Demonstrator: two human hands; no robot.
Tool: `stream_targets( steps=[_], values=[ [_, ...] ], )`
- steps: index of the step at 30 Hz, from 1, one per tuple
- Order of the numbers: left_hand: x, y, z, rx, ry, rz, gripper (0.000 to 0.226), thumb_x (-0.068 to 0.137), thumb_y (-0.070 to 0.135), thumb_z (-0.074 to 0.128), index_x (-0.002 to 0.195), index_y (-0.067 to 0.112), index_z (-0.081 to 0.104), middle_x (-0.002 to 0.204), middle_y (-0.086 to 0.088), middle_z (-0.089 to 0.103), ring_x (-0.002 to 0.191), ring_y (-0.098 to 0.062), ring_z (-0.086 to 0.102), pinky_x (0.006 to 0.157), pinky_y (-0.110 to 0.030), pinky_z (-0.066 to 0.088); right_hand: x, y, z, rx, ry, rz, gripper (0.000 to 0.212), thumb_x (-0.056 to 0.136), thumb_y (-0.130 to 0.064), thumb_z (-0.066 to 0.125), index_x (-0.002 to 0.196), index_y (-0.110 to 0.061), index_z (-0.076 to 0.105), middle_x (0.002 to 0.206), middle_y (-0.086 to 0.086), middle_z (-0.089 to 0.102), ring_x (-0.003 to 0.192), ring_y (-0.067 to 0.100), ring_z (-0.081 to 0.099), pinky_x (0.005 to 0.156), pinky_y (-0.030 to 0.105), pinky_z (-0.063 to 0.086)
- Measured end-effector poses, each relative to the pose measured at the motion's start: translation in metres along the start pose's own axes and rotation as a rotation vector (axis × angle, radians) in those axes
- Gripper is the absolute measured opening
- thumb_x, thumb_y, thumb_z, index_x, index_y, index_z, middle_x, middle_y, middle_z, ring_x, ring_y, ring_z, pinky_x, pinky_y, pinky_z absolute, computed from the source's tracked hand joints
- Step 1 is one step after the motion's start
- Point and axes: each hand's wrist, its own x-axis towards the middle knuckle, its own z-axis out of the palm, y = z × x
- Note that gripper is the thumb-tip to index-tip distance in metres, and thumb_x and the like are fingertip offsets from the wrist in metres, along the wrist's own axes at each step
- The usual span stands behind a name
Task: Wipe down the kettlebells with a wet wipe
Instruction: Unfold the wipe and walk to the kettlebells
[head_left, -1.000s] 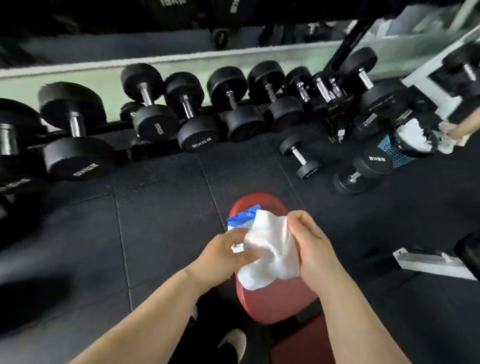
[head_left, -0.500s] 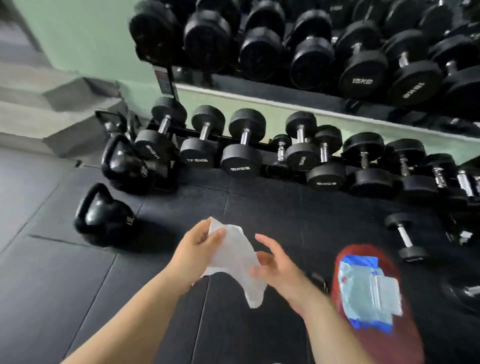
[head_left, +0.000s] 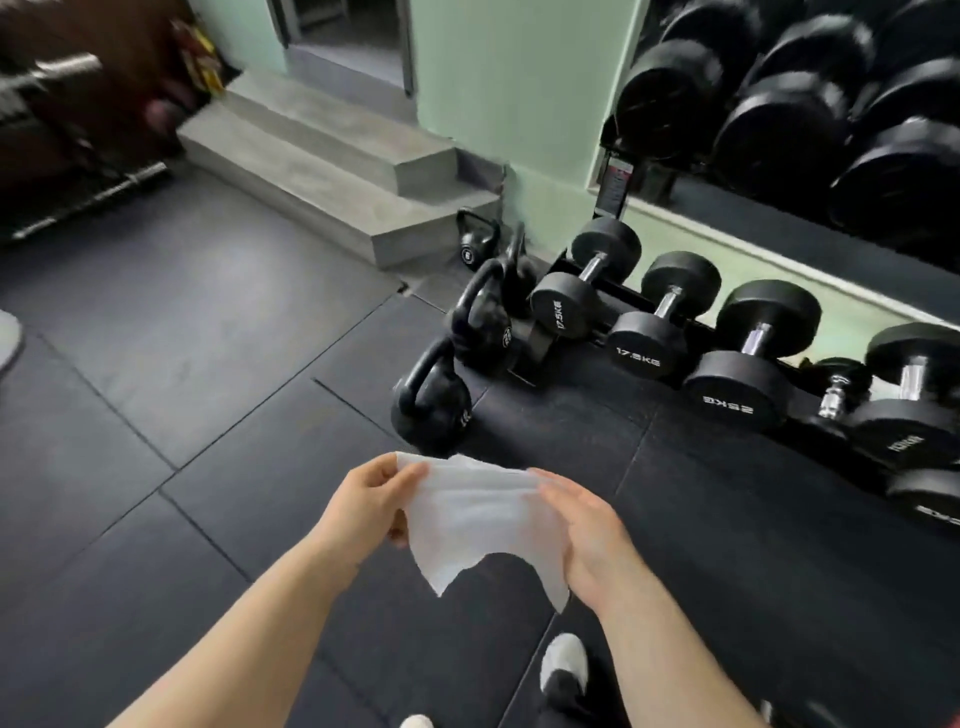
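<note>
A white wet wipe (head_left: 480, 512) is spread out between my two hands at the lower middle. My left hand (head_left: 371, 501) pinches its upper left corner and my right hand (head_left: 584, 530) holds its right edge. Just beyond the wipe, a black kettlebell (head_left: 434, 402) stands on the dark floor mat. A second, larger black kettlebell (head_left: 483, 322) stands behind it, and a small one (head_left: 475, 244) sits by the grey step. Both hands are a short way in front of the nearest kettlebell, not touching it.
A low rack of black dumbbells (head_left: 737, 358) runs along the right, under a mirror. Grey concrete steps (head_left: 332, 156) rise at the back middle. Barbells (head_left: 78, 202) lie at the far left. My white shoe (head_left: 563, 665) shows below the wipe.
My view has swung left, away from the red seat and the wipe packet, and closer to the kettlebells. The wipe has been pulled open wider between both hands.
</note>
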Motion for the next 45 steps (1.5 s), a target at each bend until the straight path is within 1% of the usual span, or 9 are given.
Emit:
stream_targets(
  steps=[5,9,18,24,29,33,39,41,45],
  values=[
    [0.024,0.011,-0.018,-0.094,-0.056,-0.074,0.010,0.084,0.012,0.060,0.094,0.014,0.062,0.075,0.003,0.070,0.063,-0.012,0.068,0.052,-0.020,0.052,0.037,-0.019,0.010,-0.144,-0.105,0.180,0.029,0.083,-0.002,0.054,0.109,0.010,0.053,0.087,0.011,0.058,0.075,0.022,0.055,0.065,0.029,0.044],
    [0.050,0.032,-0.014,-0.147,-0.001,-0.034,0.035,0.060,0.012,0.065,0.093,0.021,0.062,0.074,0.007,0.073,0.066,-0.011,0.069,0.051,-0.020,0.052,0.077,-0.057,0.016,-0.263,-0.216,0.147,0.044,0.088,-0.009,0.049,0.131,-0.010,0.038,0.124,0.012,0.053,0.103,0.024,0.056,0.074,0.027,0.049],
    [0.082,0.081,-0.013,-0.039,0.021,0.101,0.048,0.050,0.026,0.063,0.097,0.033,0.064,0.091,0.000,0.074,0.083,-0.013,0.068,0.071,-0.023,0.054,0.127,-0.113,0.062,-0.821,-0.541,-0.059,0.048,0.078,-0.029,0.064,0.122,-0.032,0.044,0.112,-0.001,0.052,0.096,0.010,0.056,0.070,0.018,0.043],
    [0.080,0.094,-0.030,-0.027,-0.018,0.127,0.045,0.055,0.023,0.060,0.097,0.041,0.066,0.096,0.002,0.074,0.089,-0.010,0.067,0.073,-0.018,0.054,0.147,-0.094,0.089,-0.711,-0.444,-0.120,0.010,0.079,-0.018,0.061,0.088,-0.014,0.062,0.093,0.003,0.061,0.082,0.014,0.057,0.069,0.023,0.045],
    [0.082,0.097,-0.052,-0.101,0.052,0.177,0.041,0.050,0.026,0.065,0.091,0.032,0.070,0.083,0.008,0.074,0.076,-0.007,0.067,0.063,-0.015,0.052,0.164,-0.095,0.093,-0.302,-0.475,0.297,0.028,0.091,-0.029,0.042,0.101,-0.005,0.054,0.087,0.009,0.064,0.064,0.018,0.053,0.051,0.023,0.043],
    [0.089,0.094,-0.067,-0.087,0.153,0.145,0.032,0.059,0.011,0.060,0.081,0.031,0.073,0.076,0.009,0.074,0.070,-0.005,0.066,0.059,-0.012,0.051,0.166,-0.095,0.086,-0.425,-0.640,0.524,0.031,0.089,-0.036,0.044,0.097,-0.008,0.055,0.069,0.000,0.067,0.054,0.008,0.062,0.050,0.018,0.049],
    [0.104,0.078,-0.089,0.026,0.284,-0.002,0.040,0.068,0.014,0.067,0.107,0.007,0.063,0.098,-0.012,0.067,0.084,-0.019,0.060,0.073,-0.021,0.047,0.168,-0.091,0.097,-0.391,-0.649,0.448,0.013,0.087,-0.005,0.048,0.087,-0.008,0.060,0.067,0.002,0.059,0.042,0.004,0.043,0.044,0.012,0.040],
    [0.107,0.083,-0.092,0.070,0.329,0.005,0.019,0.081,0.001,0.060,0.097,0.010,0.065,0.088,-0.003,0.065,0.072,-0.008,0.060,0.063,-0.009,0.047,0.163,-0.096,0.108,-0.395,-0.588,0.373,0.021,0.087,0.002,0.042,0.082,-0.008,0.059,0.060,0.002,0.052,0.032,0.002,0.034,0.034,0.011,0.034],
    [0.101,0.129,-0.107,0.054,0.396,0.233,0.056,0.076,-0.020,0.051,0.048,0.024,0.070,0.053,0.012,0.066,0.043,0.005,0.057,0.047,-0.005,0.045,0.149,-0.133,0.138,-0.348,-0.544,0.030,0.032,0.084,0.006,0.043,0.077,-0.016,0.066,0.054,-0.003,0.053,0.033,0.003,0.030,0.035,0.012,0.023]
  ],
)
